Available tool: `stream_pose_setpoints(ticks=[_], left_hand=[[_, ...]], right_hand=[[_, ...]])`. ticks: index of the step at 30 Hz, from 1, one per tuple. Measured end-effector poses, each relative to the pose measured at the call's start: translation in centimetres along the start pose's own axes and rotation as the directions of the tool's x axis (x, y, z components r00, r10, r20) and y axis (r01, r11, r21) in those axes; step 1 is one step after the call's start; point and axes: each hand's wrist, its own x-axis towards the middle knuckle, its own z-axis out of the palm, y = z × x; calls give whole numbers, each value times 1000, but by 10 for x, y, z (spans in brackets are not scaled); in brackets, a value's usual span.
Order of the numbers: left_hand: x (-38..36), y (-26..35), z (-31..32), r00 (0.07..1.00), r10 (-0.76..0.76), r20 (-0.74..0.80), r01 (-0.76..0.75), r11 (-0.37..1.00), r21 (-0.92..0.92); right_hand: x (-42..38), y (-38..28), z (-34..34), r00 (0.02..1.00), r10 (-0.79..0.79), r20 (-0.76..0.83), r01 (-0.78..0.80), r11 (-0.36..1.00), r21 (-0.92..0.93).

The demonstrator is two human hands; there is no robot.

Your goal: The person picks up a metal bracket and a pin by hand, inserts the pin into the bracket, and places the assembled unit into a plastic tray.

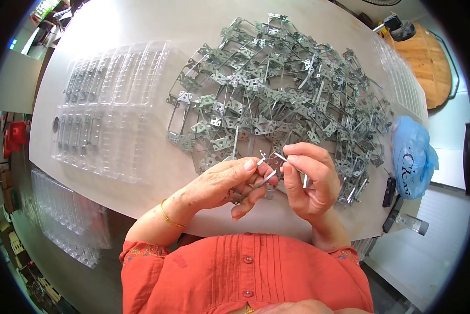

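Both hands meet in front of my body, at the near edge of a large pile of stamped metal brackets (256,82). My left hand (227,180) has its fingers curled round one or more thin metal brackets, with a flat bright strip (267,178) showing between the fingers. Thumb and fingertips of my right hand (313,180) pinch a thin metal bracket (280,156) just right of the left fingertips. The lower parts of the held pieces are hidden in the fingers.
Left of the pile lies a clear plastic tray (124,104) with metal brackets in some slots. More clear trays (70,217) are stacked below the table's left edge. On the right are a blue plastic bag (414,157), a black tool (389,192), a clear bottle (413,224) and another clear tray (402,78).
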Motion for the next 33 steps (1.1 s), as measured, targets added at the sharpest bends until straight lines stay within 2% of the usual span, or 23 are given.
stream_pose_setpoints(ticks=[4,6,9,12,14,16,17,18,19,21,23,25,27,29,31,33], left_hand=[[-1,0,0,1000,17,18,-17,1000,1],[-1,-2,0,999,33,11,-33,999,10],[-1,-9,-6,997,64,38,-67,992,105],[0,-11,-4,990,140,-29,-132,973,190],[1,-10,-3,966,257,-38,-228,910,345],[-1,-7,1,955,289,-64,-245,893,379],[-2,-6,2,943,320,-89,-258,874,412],[-1,-7,2,943,321,-89,-259,874,412],[-1,-10,1,928,362,-87,-294,855,427],[0,-15,-3,911,403,-85,-328,835,441],[2,-20,-7,848,529,-43,-380,663,645],[-1,-17,-5,850,525,-49,-349,629,694],[-2,-13,-3,851,522,-50,-318,589,743],[-2,-12,-1,837,544,-51,-272,496,824],[-3,-9,1,837,545,-43,-269,479,836],[-2,-9,2,837,545,-35,-264,461,847]], right_hand=[[-2,-6,-1,1000,15,9,-14,1000,-26],[-2,-4,1,999,-29,-20,28,999,-37],[-4,-2,5,998,-58,-35,56,996,-73],[-5,-4,4,998,-47,-36,41,989,-142],[-5,-4,3,1000,-12,-5,12,993,-114],[-7,-5,2,999,23,27,-21,996,-87],[-12,-9,0,971,217,98,-225,971,75],[-14,-11,-1,901,387,199,-425,879,216],[-14,-13,-1,901,385,199,-424,880,217],[-13,-15,-1,847,462,263,-526,798,293],[-15,-18,2,848,476,232,-529,780,335],[-17,-17,3,849,489,202,-528,760,379],[-17,-15,1,860,423,284,-502,803,322],[-16,-15,-1,872,399,285,-481,808,341],[-12,-14,-5,848,351,396,-493,795,352],[-10,-14,-7,862,323,390,-463,815,348]])
